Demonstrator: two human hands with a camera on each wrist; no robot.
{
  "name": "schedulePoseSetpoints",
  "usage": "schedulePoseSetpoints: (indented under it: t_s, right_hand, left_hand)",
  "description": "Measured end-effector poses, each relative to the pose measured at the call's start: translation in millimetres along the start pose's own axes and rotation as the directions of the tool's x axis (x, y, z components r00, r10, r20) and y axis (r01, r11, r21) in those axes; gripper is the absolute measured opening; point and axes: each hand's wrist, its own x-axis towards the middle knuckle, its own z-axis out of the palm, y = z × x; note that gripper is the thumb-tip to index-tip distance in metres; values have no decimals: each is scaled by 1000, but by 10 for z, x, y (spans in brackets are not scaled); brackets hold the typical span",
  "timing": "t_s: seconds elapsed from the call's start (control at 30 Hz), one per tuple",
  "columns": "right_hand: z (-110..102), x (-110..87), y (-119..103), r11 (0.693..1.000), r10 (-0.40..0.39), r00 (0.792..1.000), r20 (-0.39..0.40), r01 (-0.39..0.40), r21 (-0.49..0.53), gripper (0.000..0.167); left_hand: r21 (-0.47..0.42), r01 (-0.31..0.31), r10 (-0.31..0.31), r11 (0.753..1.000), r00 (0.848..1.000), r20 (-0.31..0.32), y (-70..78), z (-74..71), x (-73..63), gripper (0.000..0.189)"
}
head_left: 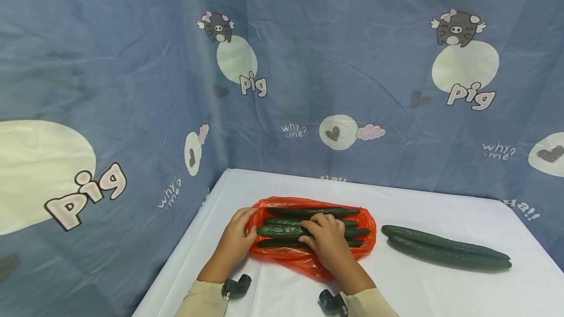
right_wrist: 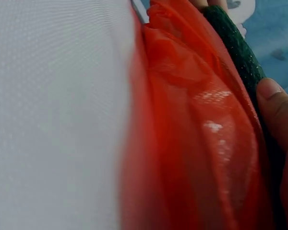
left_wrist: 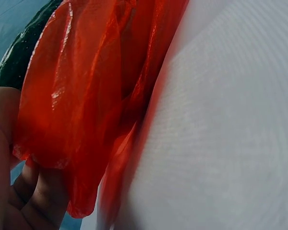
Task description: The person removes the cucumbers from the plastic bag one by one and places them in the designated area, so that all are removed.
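An open red plastic bag lies on the white table with several dark green cucumbers side by side in it. At the bag's left end is my left hand, its thumb by a cucumber's tip. In the left wrist view the bag's edge passes between that thumb and the curled fingers. My right hand reaches over the row from the near side and grips a cucumber near its middle. The right wrist view shows the thumb pressed on this cucumber; its underside is hidden by the bag.
Two more cucumbers lie side by side on the white tabletop, right of the bag. A blue patterned cloth hangs behind the table and along its left side. Each wrist wears a small black camera.
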Motion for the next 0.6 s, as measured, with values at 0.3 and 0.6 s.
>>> schedulePoseSetpoints:
  t_s: [0.3,0.6]
  right_hand:
    - [-120,9,9,1000,-8,999,47,7,11,43]
    - [-179,24,31,1000,-10,997,75,9,8,42]
  left_hand:
    - [-2,-13,13,1000,1000,-3,7,-8,19,53]
    - [6,5,-5,1000,1000,2,18,-15,-2,52]
